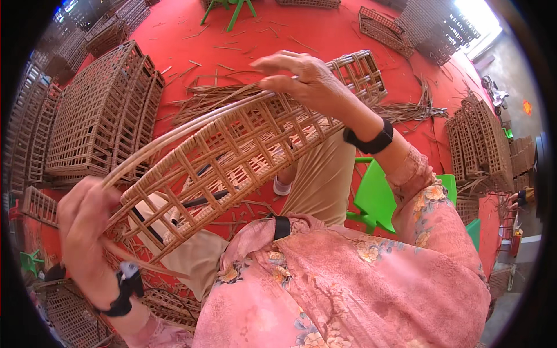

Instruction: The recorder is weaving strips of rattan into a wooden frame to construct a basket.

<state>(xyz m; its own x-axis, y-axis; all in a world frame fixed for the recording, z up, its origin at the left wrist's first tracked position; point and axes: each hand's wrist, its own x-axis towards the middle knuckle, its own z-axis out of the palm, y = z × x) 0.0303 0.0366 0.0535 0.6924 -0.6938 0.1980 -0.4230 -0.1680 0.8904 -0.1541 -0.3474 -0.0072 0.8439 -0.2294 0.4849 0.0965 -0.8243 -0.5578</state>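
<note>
A long open-weave wicker basket (249,145) lies tilted across my lap, its rim running from lower left to upper right. My left hand (87,223) grips the basket's near end together with thin cane strips (168,139) that bend along the rim. My right hand (301,78) rests on the far part of the rim, fingers pinching the strips against it. Both wrists carry black bands. I wear a pink flowered top and beige trousers.
Stacks of finished wicker baskets (98,116) stand at the left, with more (478,145) at the right and back. Loose cane strips (412,110) litter the red floor (325,35). A green plastic stool (377,197) is under me; another green stool (232,8) stands far ahead.
</note>
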